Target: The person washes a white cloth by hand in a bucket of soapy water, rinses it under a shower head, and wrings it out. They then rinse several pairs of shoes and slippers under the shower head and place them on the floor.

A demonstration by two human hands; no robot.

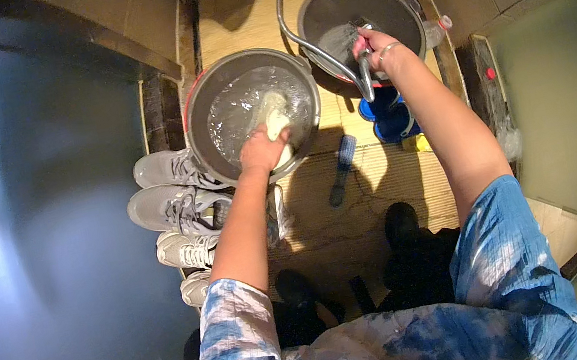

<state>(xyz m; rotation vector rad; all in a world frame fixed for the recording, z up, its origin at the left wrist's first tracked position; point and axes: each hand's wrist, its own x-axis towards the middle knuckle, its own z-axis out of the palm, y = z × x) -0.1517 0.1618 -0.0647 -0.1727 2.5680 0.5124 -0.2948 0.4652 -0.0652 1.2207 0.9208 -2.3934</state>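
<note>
My left hand grips a cream-coloured, elongated shoe insole inside the near grey bucket. Clear water with bright ripples fills part of this bucket, and the far end of the insole lies in it. Over the second grey bucket, my right hand is closed around the handle of a hand shower. A fan of water sprays from it into that bucket. Its flexible metal hose curves down from the top of the view. Part of the shower head is hidden by my fingers.
Several grey and off-white sneakers line the left side. A blue-handled brush lies on the ribbed floor. Blue containers and a yellow item sit under my right forearm. A plastic bottle lies by the right ledge.
</note>
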